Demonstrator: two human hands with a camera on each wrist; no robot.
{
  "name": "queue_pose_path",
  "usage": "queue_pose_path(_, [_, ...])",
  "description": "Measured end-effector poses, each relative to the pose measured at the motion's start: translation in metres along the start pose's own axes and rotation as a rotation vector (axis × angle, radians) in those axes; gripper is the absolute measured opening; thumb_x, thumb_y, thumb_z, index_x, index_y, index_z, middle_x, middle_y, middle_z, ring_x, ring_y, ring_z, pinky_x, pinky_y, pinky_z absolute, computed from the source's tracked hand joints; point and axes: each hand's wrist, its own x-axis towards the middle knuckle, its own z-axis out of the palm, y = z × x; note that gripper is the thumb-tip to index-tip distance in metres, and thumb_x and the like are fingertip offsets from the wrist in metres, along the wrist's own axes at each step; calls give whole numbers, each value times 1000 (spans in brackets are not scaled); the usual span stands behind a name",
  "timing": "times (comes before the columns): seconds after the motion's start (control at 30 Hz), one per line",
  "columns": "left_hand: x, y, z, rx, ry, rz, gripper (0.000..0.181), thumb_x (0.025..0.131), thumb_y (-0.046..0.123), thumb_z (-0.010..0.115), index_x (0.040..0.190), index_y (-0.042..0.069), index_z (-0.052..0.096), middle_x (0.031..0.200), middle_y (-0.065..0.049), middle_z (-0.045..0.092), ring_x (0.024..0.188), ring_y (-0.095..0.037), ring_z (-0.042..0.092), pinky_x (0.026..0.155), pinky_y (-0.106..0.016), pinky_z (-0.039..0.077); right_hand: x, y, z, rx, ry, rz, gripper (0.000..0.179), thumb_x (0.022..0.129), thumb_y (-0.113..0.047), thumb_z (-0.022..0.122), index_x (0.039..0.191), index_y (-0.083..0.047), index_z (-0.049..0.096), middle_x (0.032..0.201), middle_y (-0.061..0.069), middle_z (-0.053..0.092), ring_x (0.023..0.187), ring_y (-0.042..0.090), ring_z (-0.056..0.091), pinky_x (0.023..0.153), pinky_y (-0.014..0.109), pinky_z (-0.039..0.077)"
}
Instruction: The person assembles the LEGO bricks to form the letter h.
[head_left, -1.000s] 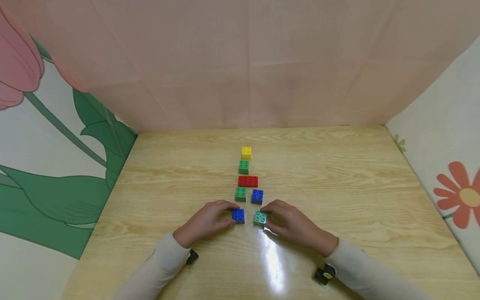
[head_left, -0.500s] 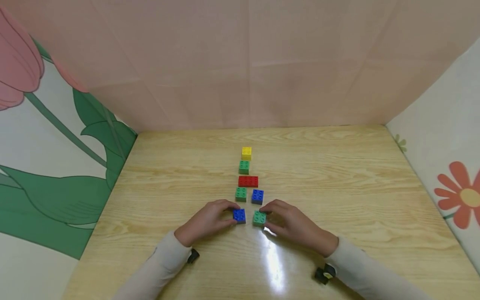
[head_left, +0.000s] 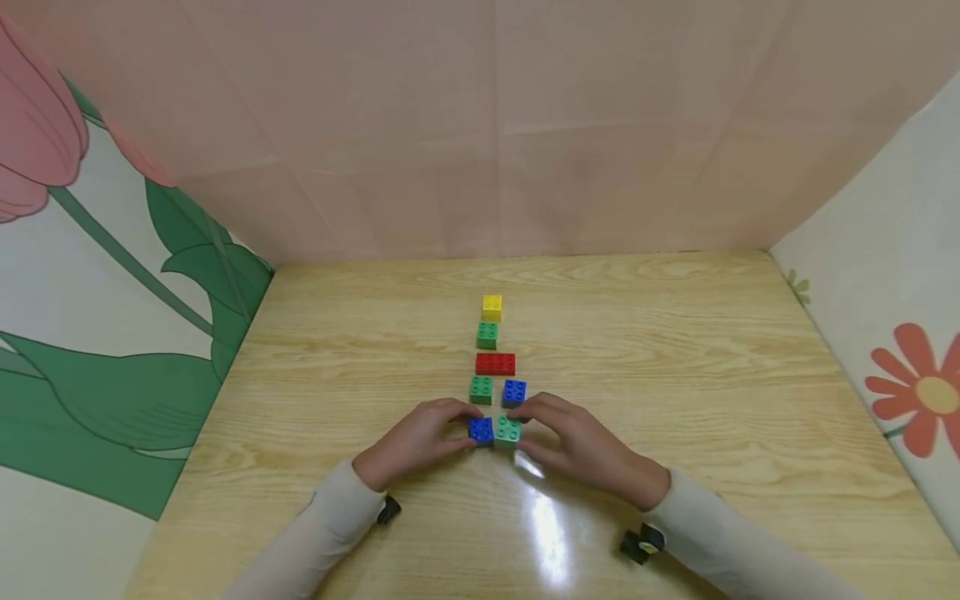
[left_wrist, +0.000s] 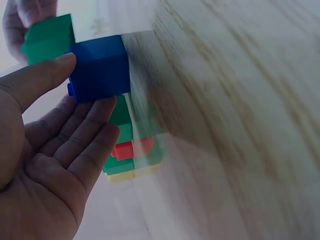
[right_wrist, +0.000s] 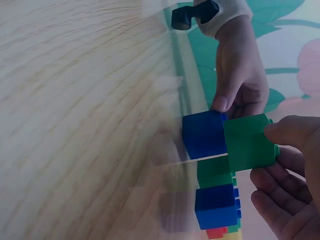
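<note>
Thumb and fingers of my left hand (head_left: pixel 420 437) pinch a blue toy brick (head_left: pixel 481 431) at the near end of a line of bricks. From the other side, my right hand (head_left: pixel 573 440) pinches a light green brick (head_left: pixel 507 431) between thumb and fingers. In the head view the two bricks stand side by side, almost meeting. The right wrist view shows the green brick (right_wrist: pixel 250 142) held higher off the table than the blue one (right_wrist: pixel 204 134). Just beyond them sit another green brick (head_left: pixel 481 390) and a second blue brick (head_left: pixel 514 392).
Farther up the line lie a long red brick (head_left: pixel 495 364), a green brick (head_left: pixel 487 335) and a yellow brick (head_left: pixel 492 307). The wooden table (head_left: pixel 675 350) is bounded by a pink back panel (head_left: pixel 495 150) and painted side walls.
My right hand has moved left with the light green brick, closing the gap to the blue one. The left hand and its blue brick have shifted only slightly right.
</note>
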Motion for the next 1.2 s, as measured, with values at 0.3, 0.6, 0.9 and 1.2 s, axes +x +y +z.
queue_pose_path(0.3, [2, -1, 3, -6, 19, 27, 38, 91, 26, 71, 125, 11, 63, 120, 1, 65, 111, -11, 59, 98, -32, 47, 8, -6, 0, -4, 1, 1, 37, 87, -18, 75, 122, -14, 64, 119, -8, 60, 109, 10, 58, 93, 31, 51])
queue_pose_path(0.6, [1, -1, 3, -1, 11, 19, 39, 92, 26, 70, 127, 10, 62, 122, -1, 64, 114, -12, 58, 100, -32, 45, 14, -12, -3, -2, 12, -13, 35, 88, -19, 74, 121, -16, 63, 119, -11, 59, 111, 9, 57, 93, 32, 50])
queue_pose_path(0.9, [3, 5, 3, 16, -10, 12, 42, 90, 23, 72, 127, 6, 61, 119, -3, 65, 113, -17, 59, 98, -31, 46, 19, -14, 1, 18, 12, -10, 34, 88, -18, 74, 120, -14, 63, 118, -8, 60, 112, 9, 56, 94, 32, 50])
queue_pose_path(1.2, [3, 7, 3, 15, -17, 11, 44, 90, 21, 72, 130, 7, 60, 122, -2, 64, 115, -14, 58, 99, -30, 46, 20, -13, 5, 17, 19, -20, 34, 87, -17, 75, 119, -15, 63, 116, -7, 60, 110, 8, 57, 91, 30, 51])
